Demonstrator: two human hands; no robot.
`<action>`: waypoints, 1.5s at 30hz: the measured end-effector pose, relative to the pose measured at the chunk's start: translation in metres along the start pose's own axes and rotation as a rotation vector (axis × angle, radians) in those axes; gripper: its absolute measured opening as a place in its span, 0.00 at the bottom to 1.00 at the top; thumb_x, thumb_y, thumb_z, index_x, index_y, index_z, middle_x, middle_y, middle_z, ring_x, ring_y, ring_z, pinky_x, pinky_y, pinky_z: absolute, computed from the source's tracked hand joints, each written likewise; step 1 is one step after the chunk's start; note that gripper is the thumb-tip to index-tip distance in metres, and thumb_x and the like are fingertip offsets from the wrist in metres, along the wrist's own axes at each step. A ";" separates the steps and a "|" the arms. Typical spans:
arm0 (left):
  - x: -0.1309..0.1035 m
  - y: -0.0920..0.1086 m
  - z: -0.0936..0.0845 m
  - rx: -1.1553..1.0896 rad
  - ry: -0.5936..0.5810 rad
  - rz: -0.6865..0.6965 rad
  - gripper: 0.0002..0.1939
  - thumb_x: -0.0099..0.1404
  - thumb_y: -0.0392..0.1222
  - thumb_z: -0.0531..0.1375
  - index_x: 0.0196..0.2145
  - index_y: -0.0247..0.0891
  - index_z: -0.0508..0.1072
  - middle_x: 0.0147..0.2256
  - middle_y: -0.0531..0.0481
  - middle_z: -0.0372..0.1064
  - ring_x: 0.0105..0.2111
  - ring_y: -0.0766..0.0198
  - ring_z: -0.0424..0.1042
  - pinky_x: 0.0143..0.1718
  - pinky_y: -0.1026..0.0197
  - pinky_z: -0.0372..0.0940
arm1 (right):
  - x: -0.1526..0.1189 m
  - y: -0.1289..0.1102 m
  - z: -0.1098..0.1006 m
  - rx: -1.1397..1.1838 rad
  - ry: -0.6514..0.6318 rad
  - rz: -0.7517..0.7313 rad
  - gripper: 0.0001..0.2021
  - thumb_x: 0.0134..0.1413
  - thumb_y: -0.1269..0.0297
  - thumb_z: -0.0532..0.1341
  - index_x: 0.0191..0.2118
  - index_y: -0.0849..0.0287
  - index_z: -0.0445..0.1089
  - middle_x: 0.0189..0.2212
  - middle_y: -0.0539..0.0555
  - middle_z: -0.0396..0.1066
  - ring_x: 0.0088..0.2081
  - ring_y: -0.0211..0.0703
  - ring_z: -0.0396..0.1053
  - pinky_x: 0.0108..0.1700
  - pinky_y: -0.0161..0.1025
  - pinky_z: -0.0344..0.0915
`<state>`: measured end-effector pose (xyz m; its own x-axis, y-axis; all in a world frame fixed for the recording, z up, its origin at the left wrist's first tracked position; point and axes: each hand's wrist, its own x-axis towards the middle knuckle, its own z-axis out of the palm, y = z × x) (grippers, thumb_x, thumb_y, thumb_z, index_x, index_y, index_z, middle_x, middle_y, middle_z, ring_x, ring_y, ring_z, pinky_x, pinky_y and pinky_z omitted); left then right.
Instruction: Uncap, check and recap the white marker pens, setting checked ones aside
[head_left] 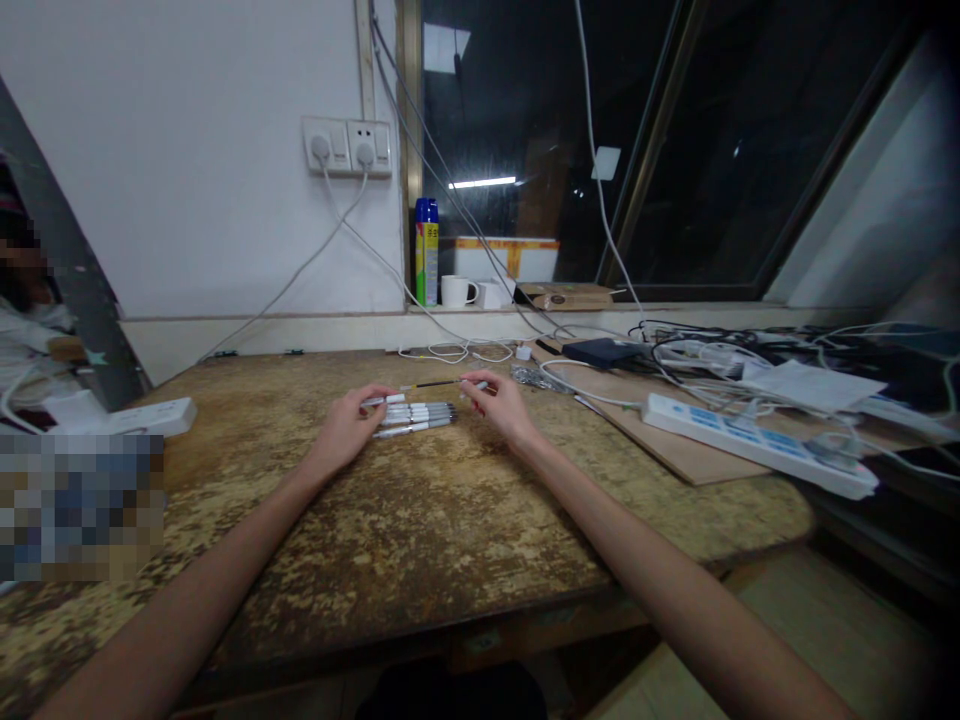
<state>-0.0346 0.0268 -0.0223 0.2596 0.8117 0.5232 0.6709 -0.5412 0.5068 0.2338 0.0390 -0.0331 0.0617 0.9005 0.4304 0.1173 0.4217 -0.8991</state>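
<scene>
My left hand (352, 428) is closed around a white pen barrel (391, 399), whose end points toward my other hand. Across the gap, my right hand (496, 402) pinches a thin dark pen refill (436, 384) at its right end. A short light grey pen part (480, 386) also shows at the right fingertips. The refill's pale, see-through end reaches to just above the white barrel; whether they touch is unclear. Below, several white and grey pens (416, 428) lie side by side on the worn wooden table (420, 540), next to my left fingers.
At right, a white power strip (757, 445) rests on a brown board (637, 425) beside tangled cables and a dark box (600, 352). A clear plastic bag (536, 378) lies behind my right hand. Another power strip (161, 415) is at left. A mug (454, 291) and spray can (426, 255) stand behind.
</scene>
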 end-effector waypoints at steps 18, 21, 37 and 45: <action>0.000 0.002 0.001 -0.143 -0.020 -0.055 0.19 0.67 0.49 0.57 0.50 0.40 0.78 0.45 0.47 0.78 0.38 0.55 0.76 0.44 0.56 0.68 | -0.003 -0.004 -0.003 0.003 0.012 0.072 0.19 0.54 0.48 0.60 0.26 0.61 0.71 0.21 0.50 0.67 0.21 0.35 0.60 0.24 0.34 0.55; 0.001 0.002 0.002 -0.179 -0.016 -0.061 0.19 0.67 0.49 0.58 0.50 0.39 0.78 0.46 0.46 0.78 0.39 0.54 0.76 0.45 0.56 0.68 | -0.003 -0.005 -0.004 0.002 0.000 0.061 0.20 0.55 0.48 0.59 0.24 0.61 0.70 0.20 0.49 0.66 0.21 0.34 0.59 0.25 0.33 0.54; 0.000 0.007 0.002 -0.243 -0.010 -0.038 0.20 0.67 0.52 0.60 0.51 0.40 0.78 0.47 0.46 0.78 0.45 0.52 0.76 0.48 0.55 0.67 | -0.002 0.000 -0.004 -0.030 -0.002 0.054 0.21 0.55 0.48 0.58 0.22 0.60 0.69 0.18 0.50 0.65 0.21 0.35 0.59 0.26 0.35 0.53; -0.001 0.014 0.000 -0.249 -0.044 -0.018 0.19 0.68 0.52 0.59 0.51 0.41 0.78 0.49 0.46 0.77 0.46 0.52 0.76 0.48 0.55 0.67 | -0.002 0.002 -0.005 -0.175 -0.070 -0.059 0.21 0.60 0.49 0.56 0.23 0.59 0.68 0.20 0.50 0.66 0.23 0.38 0.62 0.29 0.36 0.56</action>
<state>-0.0256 0.0182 -0.0159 0.2832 0.8274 0.4850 0.4852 -0.5598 0.6717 0.2387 0.0376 -0.0354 -0.0185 0.8827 0.4695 0.2897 0.4542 -0.8425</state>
